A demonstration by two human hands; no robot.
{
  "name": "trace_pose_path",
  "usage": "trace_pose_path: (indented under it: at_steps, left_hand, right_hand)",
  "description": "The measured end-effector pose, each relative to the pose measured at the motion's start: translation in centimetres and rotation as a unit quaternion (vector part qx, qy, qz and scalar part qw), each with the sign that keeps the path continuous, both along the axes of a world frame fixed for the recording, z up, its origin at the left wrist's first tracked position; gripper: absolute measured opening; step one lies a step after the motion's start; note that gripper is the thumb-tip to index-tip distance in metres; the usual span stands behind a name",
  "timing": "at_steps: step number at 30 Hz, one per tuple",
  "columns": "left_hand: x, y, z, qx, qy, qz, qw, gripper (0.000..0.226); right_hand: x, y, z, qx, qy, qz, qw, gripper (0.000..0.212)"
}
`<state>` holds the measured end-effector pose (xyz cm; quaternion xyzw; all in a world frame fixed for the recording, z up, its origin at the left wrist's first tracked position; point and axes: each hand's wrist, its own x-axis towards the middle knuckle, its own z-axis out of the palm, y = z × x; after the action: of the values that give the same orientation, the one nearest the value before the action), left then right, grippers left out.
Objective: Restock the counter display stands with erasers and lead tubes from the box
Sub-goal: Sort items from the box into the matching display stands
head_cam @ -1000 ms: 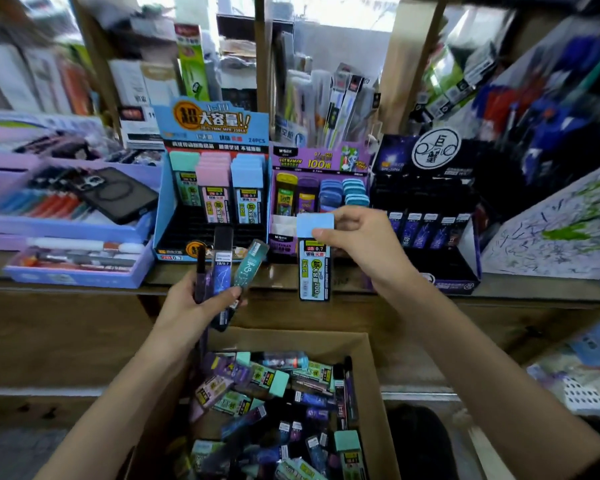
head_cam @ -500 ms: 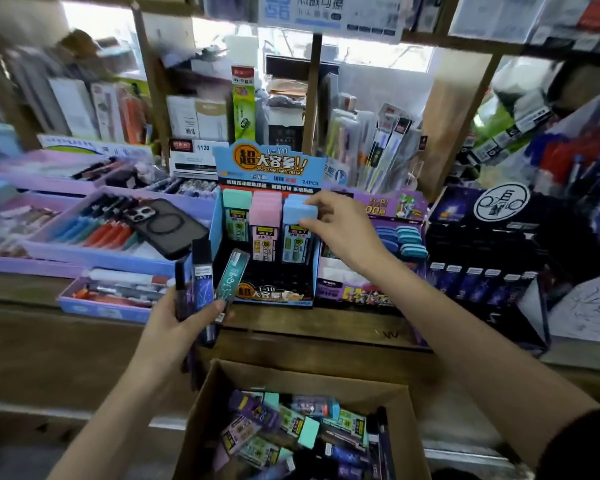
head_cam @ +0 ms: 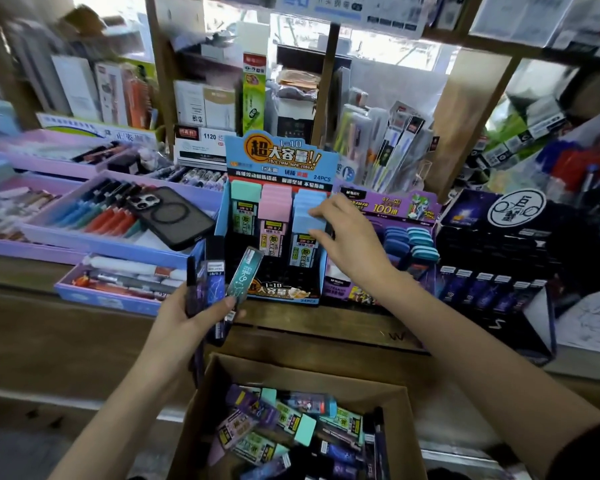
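Note:
A blue display stand (head_cam: 278,156) on the counter holds rows of green, pink and blue-capped lead cases. My right hand (head_cam: 352,245) reaches into its right-hand row and pinches the pale blue cap of the front lead case (head_cam: 303,249) between thumb and fingers. My left hand (head_cam: 184,320) hovers in front of the stand's lower left corner, gripping a bunch of lead tubes: a teal one (head_cam: 245,274) and dark purple ones (head_cam: 212,277), all pointing up. Below, the open cardboard box (head_cam: 219,375) is full of mixed lead cases and tubes.
Right of the blue stand sit a purple stand (head_cam: 390,210) with blue erasers and a black stand (head_cam: 499,244) with dark tubes. Purple pen trays (head_cam: 66,237) and a black phone (head_cam: 174,216) lie at left. Shelves packed with stationery rise behind.
My right hand carried the blue-capped lead case from in front of the purple stand up into the blue stand's right row. The view tilted up. My left hand kept its tubes.

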<state>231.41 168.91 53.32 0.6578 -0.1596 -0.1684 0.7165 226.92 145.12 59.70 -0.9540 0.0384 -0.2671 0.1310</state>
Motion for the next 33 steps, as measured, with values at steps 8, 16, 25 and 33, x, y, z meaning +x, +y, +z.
trace_pose_path:
  at_steps: [8, 16, 25, 33]
  left_hand:
    - [-1.2, -0.2, 1.1, 0.005, -0.044, -0.041, 0.998, 0.008]
    - [-2.4, -1.2, 1.5, 0.009, -0.039, -0.058, 0.997, 0.022]
    - [-3.2, -2.7, 2.3, -0.08, 0.018, 0.005, 0.997, 0.005]
    - [-5.5, -6.4, 2.4, -0.132, 0.029, 0.016, 0.991, 0.036]
  right_hand:
    - [-1.1, 2.5, 1.5, 0.012, -0.043, 0.009, 0.999, 0.028]
    - [-4.0, 5.1, 0.5, 0.448, 0.152, 0.108, 0.874, 0.004]
    - [-7.7, 2.3, 0.2, 0.643, -0.029, 0.071, 0.762, 0.009]
    - [-10.9, 4.2, -3.2, 0.729, -0.068, 0.062, 0.679, 0.012]
